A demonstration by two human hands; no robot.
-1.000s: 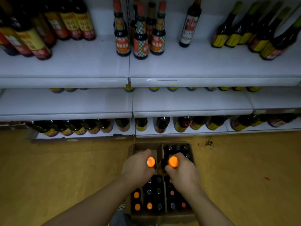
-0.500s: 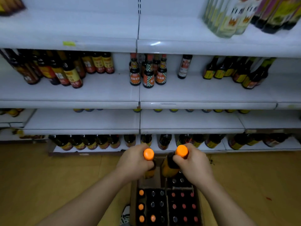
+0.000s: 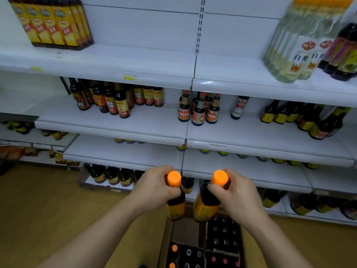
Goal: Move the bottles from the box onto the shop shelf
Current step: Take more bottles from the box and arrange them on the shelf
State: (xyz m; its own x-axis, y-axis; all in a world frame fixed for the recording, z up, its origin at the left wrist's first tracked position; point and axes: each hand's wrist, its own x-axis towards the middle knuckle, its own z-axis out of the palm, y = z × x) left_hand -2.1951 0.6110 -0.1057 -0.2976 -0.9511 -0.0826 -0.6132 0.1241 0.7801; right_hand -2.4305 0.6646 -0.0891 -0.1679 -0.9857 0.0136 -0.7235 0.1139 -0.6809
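Observation:
My left hand (image 3: 152,187) grips the neck of a dark bottle with an orange cap and yellow label (image 3: 175,206). My right hand (image 3: 238,196) grips the neck of a second such bottle (image 3: 205,206). Both bottles hang upright, side by side, above the open cardboard box (image 3: 164,246) on the floor. Several more capped bottles (image 3: 225,236) stand inside the box. In front rise the white shop shelves (image 3: 150,130), with wide bare stretches on the middle boards.
Dark sauce bottles (image 3: 114,102) stand on the middle shelf at left, small orange-labelled bottles (image 3: 199,113) at its centre, more bottles (image 3: 309,118) at right. Tall yellow-labelled bottles (image 3: 52,22) and clear bottles (image 3: 295,47) fill the top shelf. The bottom shelf holds dark bottles (image 3: 112,176). Yellow floor lies on both sides.
Both hands have lifted the two orange-capped bottles out of the box and upward. My view has tilted up, showing higher shelves.

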